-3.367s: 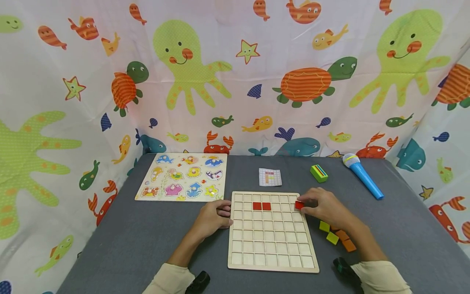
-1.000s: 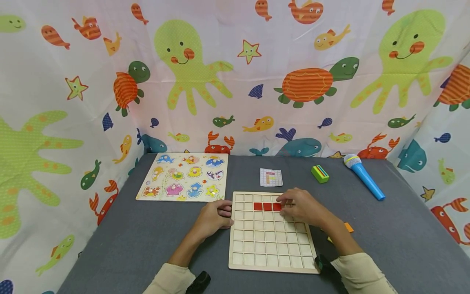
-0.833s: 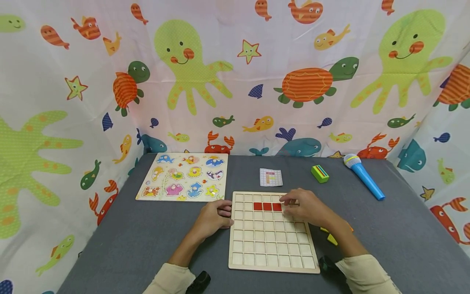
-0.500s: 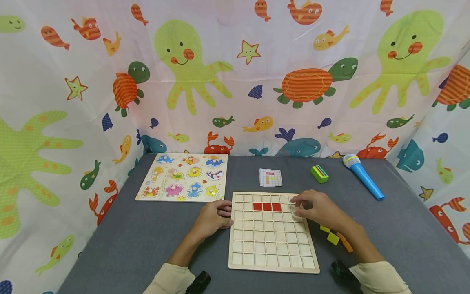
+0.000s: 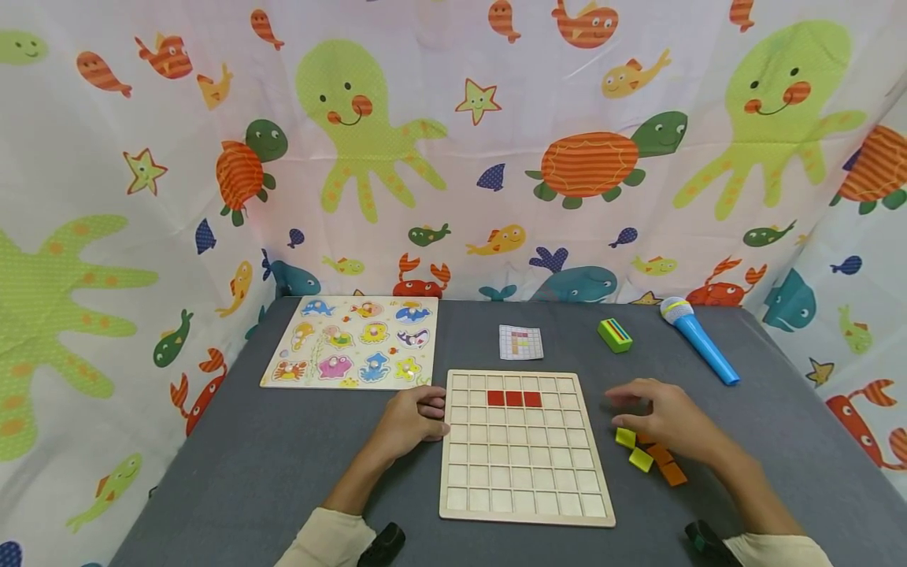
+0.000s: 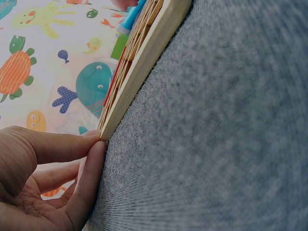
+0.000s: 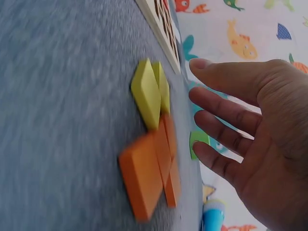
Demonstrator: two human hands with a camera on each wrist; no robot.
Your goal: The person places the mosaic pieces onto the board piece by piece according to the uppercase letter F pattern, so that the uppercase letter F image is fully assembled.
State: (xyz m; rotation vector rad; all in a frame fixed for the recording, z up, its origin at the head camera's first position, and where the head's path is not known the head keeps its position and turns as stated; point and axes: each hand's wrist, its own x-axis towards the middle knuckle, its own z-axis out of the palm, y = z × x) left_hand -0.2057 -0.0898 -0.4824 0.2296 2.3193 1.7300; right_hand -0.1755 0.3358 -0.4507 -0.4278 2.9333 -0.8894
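A wooden grid board lies on the table, with three red square tiles side by side in one of its upper rows. At its left edge my left hand holds the rim; in the left wrist view thumb and finger meet at the board's edge. My right hand hovers right of the board with nothing in it, fingers apart and slightly bent. Below it lie two yellow tiles and several orange tiles, one partly hidden by the hand. In the right wrist view they lie beside the fingers.
Behind the board lies a small card with a coloured grid pattern. A green block with striped top and a blue toy microphone are at back right. A sea-animal peg puzzle lies back left. A printed curtain encloses the table.
My right hand has set a third red tile beside the other two, let go, and moved right, off the board and over the loose tiles. The left hand stays put.
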